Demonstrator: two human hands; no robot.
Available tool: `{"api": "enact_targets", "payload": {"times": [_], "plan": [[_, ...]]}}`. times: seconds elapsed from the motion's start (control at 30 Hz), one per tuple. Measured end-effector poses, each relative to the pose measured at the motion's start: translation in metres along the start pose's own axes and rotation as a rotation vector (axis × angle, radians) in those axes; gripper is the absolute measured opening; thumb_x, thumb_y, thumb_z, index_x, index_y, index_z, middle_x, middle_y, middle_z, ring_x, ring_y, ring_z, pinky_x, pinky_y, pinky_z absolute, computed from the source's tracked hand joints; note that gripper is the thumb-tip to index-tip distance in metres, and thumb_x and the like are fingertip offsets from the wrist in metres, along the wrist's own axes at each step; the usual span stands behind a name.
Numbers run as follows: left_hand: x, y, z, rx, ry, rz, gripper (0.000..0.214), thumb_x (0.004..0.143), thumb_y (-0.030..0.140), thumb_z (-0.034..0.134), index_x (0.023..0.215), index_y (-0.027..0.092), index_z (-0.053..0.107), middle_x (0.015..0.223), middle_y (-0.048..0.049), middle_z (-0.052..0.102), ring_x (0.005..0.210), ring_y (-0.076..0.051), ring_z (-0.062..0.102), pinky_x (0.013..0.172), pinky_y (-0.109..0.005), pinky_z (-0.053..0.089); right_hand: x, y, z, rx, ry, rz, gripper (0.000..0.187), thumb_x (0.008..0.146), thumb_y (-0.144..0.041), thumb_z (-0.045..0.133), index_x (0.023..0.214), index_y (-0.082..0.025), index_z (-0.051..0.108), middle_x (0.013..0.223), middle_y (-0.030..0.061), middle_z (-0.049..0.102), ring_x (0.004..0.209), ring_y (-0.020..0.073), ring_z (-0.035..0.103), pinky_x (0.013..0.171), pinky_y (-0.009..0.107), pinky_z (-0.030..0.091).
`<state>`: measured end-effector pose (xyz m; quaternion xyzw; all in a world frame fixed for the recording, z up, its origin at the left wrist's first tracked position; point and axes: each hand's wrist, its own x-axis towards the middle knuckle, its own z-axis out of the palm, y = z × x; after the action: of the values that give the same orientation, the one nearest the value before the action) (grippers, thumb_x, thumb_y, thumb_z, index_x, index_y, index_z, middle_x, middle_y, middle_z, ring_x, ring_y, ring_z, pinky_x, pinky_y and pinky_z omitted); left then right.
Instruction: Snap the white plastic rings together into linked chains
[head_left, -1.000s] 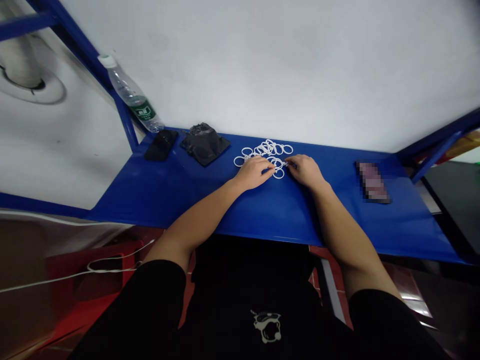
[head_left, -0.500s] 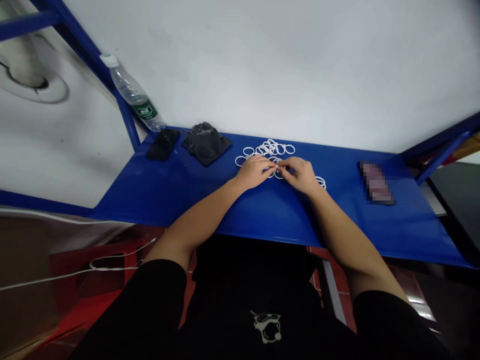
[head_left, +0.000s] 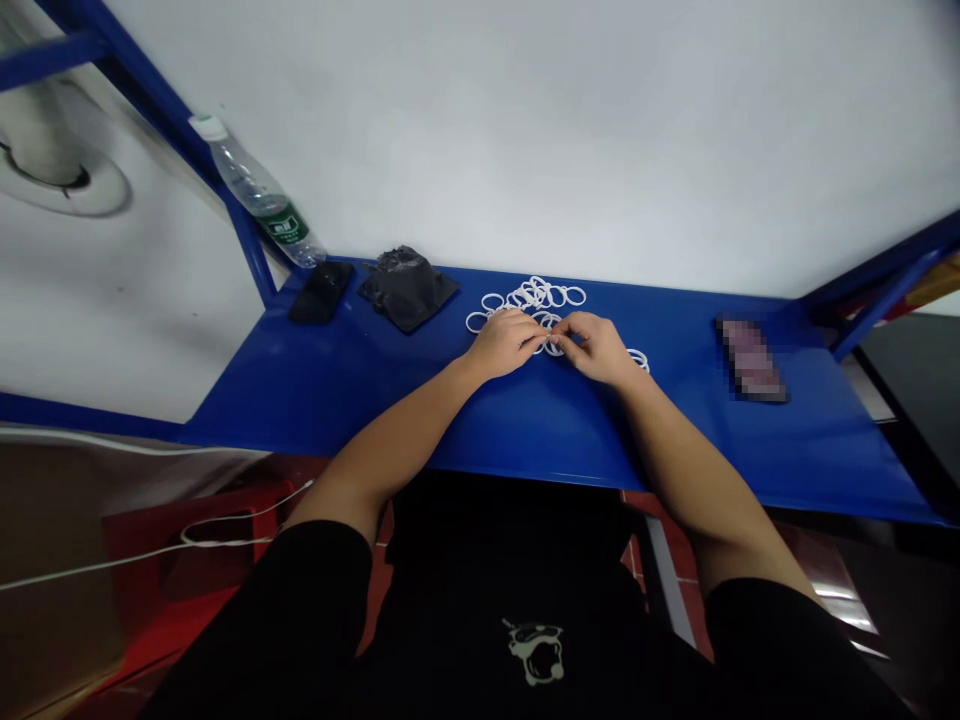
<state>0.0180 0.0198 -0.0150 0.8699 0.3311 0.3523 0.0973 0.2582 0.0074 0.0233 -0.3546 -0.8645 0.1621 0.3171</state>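
Several white rings [head_left: 536,295] lie in a loose pile at the back of the blue table [head_left: 360,385]. My left hand [head_left: 504,342] and my right hand [head_left: 596,347] rest on the table just in front of the pile, fingertips meeting. Both pinch a white ring [head_left: 553,345] between them. A few more white rings [head_left: 639,359] lie just right of my right hand.
A clear water bottle [head_left: 259,195] leans against the blue frame at the back left. Beside it lie a black phone [head_left: 322,291] and a crumpled black bag [head_left: 407,285]. A blurred flat object [head_left: 750,358] lies on the right. A white cable [head_left: 150,550] runs below left.
My right hand has slid left to meet my left hand at the rings, uncovering a few rings to its right. The left hand has barely moved.
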Motion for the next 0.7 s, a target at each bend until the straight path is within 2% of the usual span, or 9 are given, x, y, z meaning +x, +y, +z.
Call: {"api": "enact_targets", "payload": {"times": [0.13,0.3,0.43,0.53,0.6,0.7], "plan": [[0.000,0.004,0.002,0.031,-0.004,-0.075,0.017,0.112,0.027,0.070,0.111,0.026,0.086,0.108,-0.0055,0.086,0.109,-0.025,0.076,0.106,-0.046,0.057,0.000,0.008,-0.012,-0.182,0.001,0.036,0.019,0.104,-0.036,0.061,0.095,-0.026,0.074,0.092,0.0088,0.079,0.089,0.0292,0.068,0.088,0.048,0.052],[-0.001,0.000,0.004,0.055,0.007,-0.151,0.010,0.107,0.028,0.080,0.114,0.025,0.087,0.121,-0.0079,0.084,0.120,-0.028,0.073,0.111,-0.050,0.056,-0.005,0.034,-0.027,-0.454,0.068,0.237,0.015,0.093,-0.031,0.063,0.086,-0.024,0.074,0.088,0.0133,0.074,0.090,0.0335,0.062,0.087,0.052,0.046],[-0.002,-0.001,0.005,0.054,-0.025,-0.172,0.010,0.106,0.028,0.082,0.115,0.027,0.087,0.124,-0.0070,0.082,0.123,-0.029,0.071,0.116,-0.052,0.054,-0.014,0.057,-0.031,-0.552,-0.053,0.376,0.014,0.087,-0.033,0.068,0.079,-0.023,0.074,0.093,0.0152,0.073,0.092,0.0340,0.060,0.087,0.052,0.045],[-0.002,0.002,0.005,0.056,-0.059,-0.189,0.011,0.106,0.030,0.083,0.116,0.028,0.087,0.124,-0.0064,0.081,0.126,-0.029,0.070,0.119,-0.053,0.053,-0.018,0.065,-0.032,-0.586,-0.117,0.450,0.018,0.088,-0.034,0.068,0.077,-0.023,0.076,0.092,0.0157,0.074,0.094,0.0353,0.061,0.091,0.054,0.045],[-0.002,0.004,0.004,0.058,-0.085,-0.211,0.012,0.106,0.032,0.083,0.117,0.028,0.087,0.126,-0.0064,0.081,0.128,-0.030,0.069,0.120,-0.053,0.052,-0.018,0.064,-0.031,-0.586,-0.098,0.457,0.021,0.092,-0.037,0.067,0.085,-0.023,0.081,0.096,0.0165,0.077,0.097,0.0369,0.063,0.093,0.056,0.046],[-0.001,0.008,0.002,0.060,-0.108,-0.242,0.014,0.106,0.033,0.082,0.118,0.027,0.087,0.128,-0.0067,0.081,0.131,-0.031,0.068,0.121,-0.054,0.050,-0.013,0.056,-0.023,-0.515,-0.072,0.391,0.028,0.096,-0.041,0.067,0.109,-0.024,0.086,0.111,0.0167,0.082,0.103,0.0381,0.067,0.096,0.056,0.048]]}}
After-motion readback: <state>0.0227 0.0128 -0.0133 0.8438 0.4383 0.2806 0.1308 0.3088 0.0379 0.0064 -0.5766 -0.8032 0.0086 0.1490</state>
